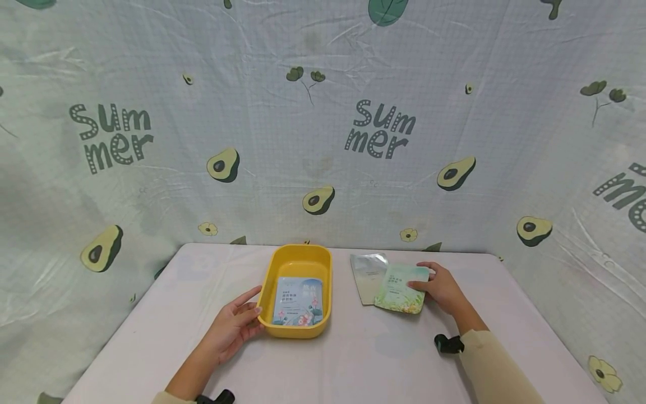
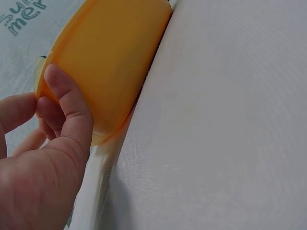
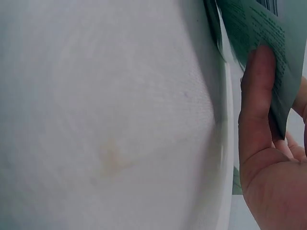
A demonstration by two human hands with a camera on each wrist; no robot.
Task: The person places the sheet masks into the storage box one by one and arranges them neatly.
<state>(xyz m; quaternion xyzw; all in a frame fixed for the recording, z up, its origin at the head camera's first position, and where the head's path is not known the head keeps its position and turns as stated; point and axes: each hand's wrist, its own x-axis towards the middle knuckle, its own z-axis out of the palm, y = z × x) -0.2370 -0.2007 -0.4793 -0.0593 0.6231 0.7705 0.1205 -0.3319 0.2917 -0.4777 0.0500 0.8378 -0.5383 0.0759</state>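
Note:
A yellow plastic tray [image 1: 323,303] with raised walls stands on the table, and a blue packet [image 1: 298,301] with pink flowers lies inside it. My left hand [image 1: 233,326] holds the tray's left side near its front corner. In the left wrist view the thumb [image 2: 72,103] presses the outer wall, with fingers at the rim. Farther right, my right hand [image 1: 444,287] pinches the right edge of a green packet [image 1: 402,289] printed with yellow flowers. Its text-covered face [image 3: 256,28] shows in the right wrist view. Partly under the green packet is a silver-and-beige packet [image 1: 367,275].
The table [image 1: 353,359] has a pale cloth over it. Behind and at both sides hangs a light curtain [image 1: 272,134] printed with avocados and lettering. A black wrist device [image 1: 448,344] sits by the right sleeve, another [image 1: 217,397] by the left.

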